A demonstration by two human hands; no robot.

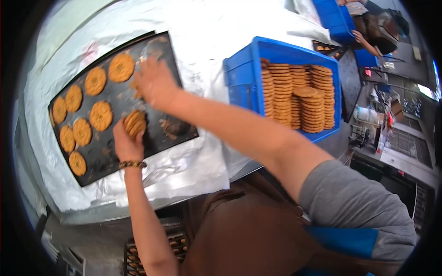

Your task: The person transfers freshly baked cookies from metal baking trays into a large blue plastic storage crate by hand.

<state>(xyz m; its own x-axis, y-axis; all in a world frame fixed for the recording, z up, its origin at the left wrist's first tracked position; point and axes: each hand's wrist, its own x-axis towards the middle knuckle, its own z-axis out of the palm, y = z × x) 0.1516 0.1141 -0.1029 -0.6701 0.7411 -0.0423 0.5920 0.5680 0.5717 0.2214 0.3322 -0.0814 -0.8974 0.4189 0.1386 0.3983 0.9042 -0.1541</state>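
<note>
A dark baking tray (152, 152) lies tilted in view on the white sheeting, with several round golden cookies (101, 116) on its left half. My left hand (128, 142), wearing a beaded bracelet, is closed around a short stack of cookies (136, 123) held over the tray. My right hand (157, 85), somewhat blurred, reaches across the tray from the right. Its fingers are bent over a cookie (135, 88) that shows partly beneath them. Crumbs and dark residue mark the tray's right half.
To the right stands a blue crate (244, 92) with tall stacks of cookies (313, 108) in it. White sheeting (198, 170) covers the table. Another person (380, 30) handles a blue crate (334, 20) at the upper right. Below the table edge is a rack of trays (133, 257).
</note>
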